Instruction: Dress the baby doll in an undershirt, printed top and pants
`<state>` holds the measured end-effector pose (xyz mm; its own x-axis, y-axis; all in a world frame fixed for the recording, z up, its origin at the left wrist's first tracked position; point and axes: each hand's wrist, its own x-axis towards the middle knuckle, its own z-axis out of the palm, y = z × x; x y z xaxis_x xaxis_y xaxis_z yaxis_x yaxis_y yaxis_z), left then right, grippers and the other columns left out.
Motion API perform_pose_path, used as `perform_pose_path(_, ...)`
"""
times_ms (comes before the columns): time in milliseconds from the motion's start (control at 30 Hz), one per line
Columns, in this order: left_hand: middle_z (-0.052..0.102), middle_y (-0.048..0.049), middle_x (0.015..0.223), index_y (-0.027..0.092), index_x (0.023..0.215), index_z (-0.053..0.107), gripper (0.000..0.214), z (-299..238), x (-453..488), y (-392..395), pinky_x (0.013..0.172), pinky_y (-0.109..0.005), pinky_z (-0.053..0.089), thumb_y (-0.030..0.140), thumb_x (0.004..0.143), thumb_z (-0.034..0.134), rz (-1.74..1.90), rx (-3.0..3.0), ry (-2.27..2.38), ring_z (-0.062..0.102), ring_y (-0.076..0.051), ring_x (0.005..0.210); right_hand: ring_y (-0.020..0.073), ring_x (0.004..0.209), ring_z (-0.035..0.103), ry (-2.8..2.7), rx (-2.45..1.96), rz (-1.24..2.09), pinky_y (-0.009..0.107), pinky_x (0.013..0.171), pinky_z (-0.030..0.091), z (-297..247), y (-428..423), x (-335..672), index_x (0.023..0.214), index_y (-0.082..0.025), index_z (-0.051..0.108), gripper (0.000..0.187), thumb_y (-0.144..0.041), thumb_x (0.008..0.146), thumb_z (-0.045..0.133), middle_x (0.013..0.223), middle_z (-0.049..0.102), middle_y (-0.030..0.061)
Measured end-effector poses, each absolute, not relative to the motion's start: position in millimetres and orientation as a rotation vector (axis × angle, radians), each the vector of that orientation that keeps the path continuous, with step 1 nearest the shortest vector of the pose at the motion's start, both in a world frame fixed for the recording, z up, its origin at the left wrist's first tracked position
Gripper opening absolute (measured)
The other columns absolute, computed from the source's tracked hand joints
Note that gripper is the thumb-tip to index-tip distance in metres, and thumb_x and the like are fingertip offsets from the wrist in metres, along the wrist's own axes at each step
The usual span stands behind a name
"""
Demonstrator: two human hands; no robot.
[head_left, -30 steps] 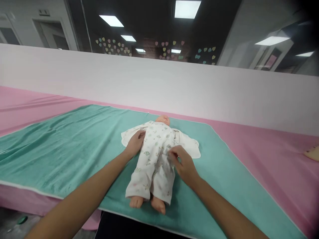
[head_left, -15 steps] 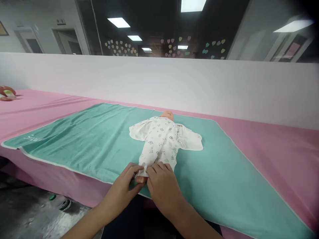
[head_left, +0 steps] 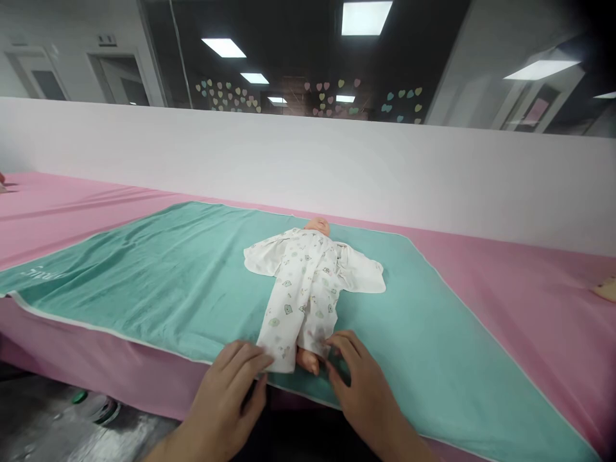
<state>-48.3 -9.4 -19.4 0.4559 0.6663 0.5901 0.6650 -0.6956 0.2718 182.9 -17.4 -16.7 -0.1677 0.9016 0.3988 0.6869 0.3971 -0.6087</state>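
Observation:
A baby doll lies on its back, its head away from me, dressed in a white printed romper. Both sleeves are spread sideways and cover the doll's hands. My left hand has its fingers closed at the hem of the left trouser leg, which hangs flat past the foot inside it. With thumb and fingertips, my right hand pinches the hem of the right leg. One bare doll foot shows between the two legs' hems, beside my right fingertips.
A teal blanket with white edging lies under the doll on a pink-covered table. Behind stands a low white wall below dark glass. A bottle-like clear object with a green cap is on the floor at left.
My hands have moved apart from one trouser leg. The left leg is now straightened down over its foot, and my right hand has shifted to the right leg's hem. The view has turned slightly right.

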Motion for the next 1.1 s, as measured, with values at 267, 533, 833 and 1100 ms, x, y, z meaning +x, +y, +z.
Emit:
perform_pose_path(267,0.06,-0.0008,0.096,0.024,0.104,0.053,0.027,9,-6,16,0.085,-0.041,0.037,0.022,0.077,0.061,0.77,2.868,1.177,0.051,-0.021,0.093,0.0147,0.076,0.049,-1.905,-1.332,0.415,0.027,0.069,0.04,-18,-7,173,0.077,-0.02,0.046,0.012,-0.009,0.081,0.043,0.079,0.053,0.0011)
perform_pose_path(533,0.057,0.0013,0.075,0.02,0.074,0.052,0.01,-14,-2,15,0.099,-0.046,0.029,0.011,0.077,0.049,1.141,2.851,0.948,0.048,-0.015,0.076,0.0119,0.065,0.046,-2.187,-0.88,0.087,0.022,0.058,0.037,-16,-18,174,0.075,-0.019,0.041,0.016,-0.005,0.069,0.047,0.069,0.052,-0.0002)
perform_pose_path(833,0.058,-0.0025,0.082,0.021,0.078,0.053,0.02,20,-51,46,0.069,-0.026,0.047,0.016,0.087,0.037,1.041,2.567,1.056,0.053,-0.014,0.078,0.014,0.077,0.053,-1.907,-1.55,0.478,0.027,0.066,0.044,7,43,253,0.084,-0.022,0.052,0.015,-0.032,0.088,0.041,0.087,0.058,0.0007)
perform_pose_path(1100,0.053,-0.0087,0.121,0.021,0.118,0.053,0.036,-7,-48,146,0.095,-0.042,0.038,0.021,0.083,0.046,0.595,2.862,1.294,0.042,-0.025,0.118,0.0187,0.094,0.047,-2.241,-1.525,-0.081,0.032,0.076,0.039,-14,138,251,0.1,-0.019,0.058,0.019,-0.023,0.086,0.045,0.1,0.055,0.0055)
